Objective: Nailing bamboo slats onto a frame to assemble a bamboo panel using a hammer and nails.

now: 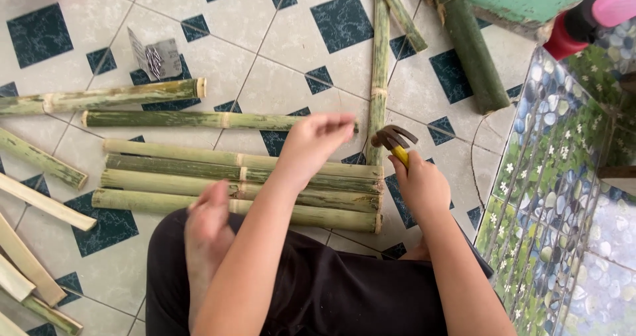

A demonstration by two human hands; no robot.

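Observation:
My right hand (421,184) grips the yellow handle of a claw hammer (393,139), its dark head raised just above the right end of several green bamboo slats (199,177) lying side by side on the tiled floor. A thin cross slat (379,71) runs up from their right ends. My left hand (314,141) hovers over the slats with fingers together and pointing right, blurred; nothing shows in it. My bare foot (207,233) rests on the nearest slat.
Loose bamboo pieces (106,96) lie at the left and a thick bamboo pole (467,41) at the top right. A small packet of nails (156,59) sits on the tiles. A pebble-patterned floor (563,177) borders the right side.

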